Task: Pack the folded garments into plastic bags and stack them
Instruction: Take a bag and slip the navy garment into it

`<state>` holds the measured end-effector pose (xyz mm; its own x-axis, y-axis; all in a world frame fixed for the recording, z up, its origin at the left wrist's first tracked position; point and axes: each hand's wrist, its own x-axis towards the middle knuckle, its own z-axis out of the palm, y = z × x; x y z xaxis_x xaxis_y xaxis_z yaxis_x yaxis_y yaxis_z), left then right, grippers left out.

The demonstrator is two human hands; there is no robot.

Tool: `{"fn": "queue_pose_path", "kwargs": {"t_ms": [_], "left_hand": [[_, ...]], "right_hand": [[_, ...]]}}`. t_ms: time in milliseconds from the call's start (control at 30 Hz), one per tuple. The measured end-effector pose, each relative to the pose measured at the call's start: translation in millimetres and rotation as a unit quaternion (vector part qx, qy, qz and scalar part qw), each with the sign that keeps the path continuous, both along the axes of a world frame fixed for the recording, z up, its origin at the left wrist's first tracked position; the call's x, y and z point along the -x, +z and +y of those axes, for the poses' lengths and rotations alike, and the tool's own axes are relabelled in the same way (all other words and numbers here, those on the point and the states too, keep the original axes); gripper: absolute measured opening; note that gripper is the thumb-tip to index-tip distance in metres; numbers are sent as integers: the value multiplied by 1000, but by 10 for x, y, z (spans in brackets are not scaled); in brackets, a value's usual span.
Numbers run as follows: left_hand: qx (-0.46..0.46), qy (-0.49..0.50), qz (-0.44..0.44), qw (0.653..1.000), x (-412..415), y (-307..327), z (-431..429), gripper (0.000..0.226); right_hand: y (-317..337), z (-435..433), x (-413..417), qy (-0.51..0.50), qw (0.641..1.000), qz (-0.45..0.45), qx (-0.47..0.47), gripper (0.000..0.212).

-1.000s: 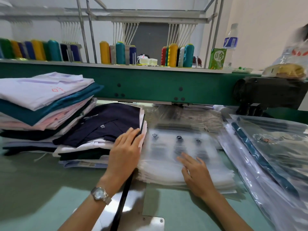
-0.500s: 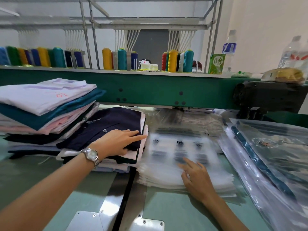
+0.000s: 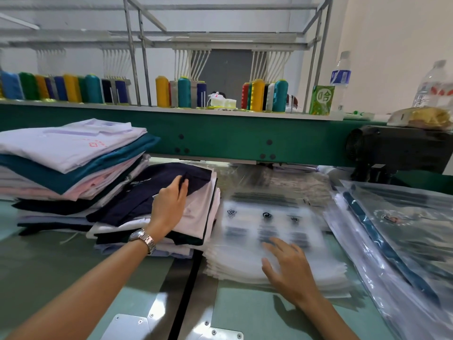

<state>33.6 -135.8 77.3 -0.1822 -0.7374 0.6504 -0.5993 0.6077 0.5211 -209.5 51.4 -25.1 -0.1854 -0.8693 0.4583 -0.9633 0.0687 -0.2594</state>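
Item one, my left grip [image 3: 169, 204]: fingers curled on a fold of the navy garment [image 3: 137, 200], which tops the nearer pile of folded garments [image 3: 196, 217] on the green worktop [image 3: 49, 271]. Item two, my right grip [image 3: 290, 268]: fingers straight and spread, lying flat on the stack of empty plastic bags [image 3: 269, 212] just beside that pile. Item three, packed bags [image 3: 397, 229]: heaped at far right.

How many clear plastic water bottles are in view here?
2. A clear plastic water bottle with a blue label stands beside the green carton; a clear plastic bottle with a red label stands at the far right. Others could be hidden.
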Motion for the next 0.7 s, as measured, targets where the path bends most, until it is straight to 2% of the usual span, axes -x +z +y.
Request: {"fn": "queue_pose_path", "kwargs": {"t_ms": [100, 167, 300, 367, 467, 533, 600, 633, 700], "left_hand": [[2, 4, 37, 999, -3, 58, 107, 42], [3, -4, 46, 999, 12, 90, 200, 42], [3, -25, 30, 999, 59, 111, 455, 41], [19, -28, 28, 999, 79, 85, 599, 39], [33, -28, 15, 999, 93, 18, 797, 38], [34, -27, 5, 999, 100, -45, 910, 37], [43, -14, -2, 999, 126, -89, 1016, 35], [43, -8, -7, 999, 146, -99, 1070, 34], [36, -8, -26, 999, 182, -115, 1172, 34]], "right_hand": [[34, -19, -99, 34, 997, -66, 33, 43], [91, -52, -226, 69, 981, -169, 59, 37], [351, -200, -601, 150, 901, -403, 61, 32], [507, -360, -779, 171, 832, -524, 54, 36], [774, -595, -1015, 186, 678, -710, 44, 30], [909, -727, -1135, 196, 567, -797, 67, 42], [965, -826, -1226, 180, 481, -853, 91, 57], [967, -863, -1262, 168, 457, -869, 92, 57], [960, -923, -1306, 160, 443, -878, 86, 51]]}}
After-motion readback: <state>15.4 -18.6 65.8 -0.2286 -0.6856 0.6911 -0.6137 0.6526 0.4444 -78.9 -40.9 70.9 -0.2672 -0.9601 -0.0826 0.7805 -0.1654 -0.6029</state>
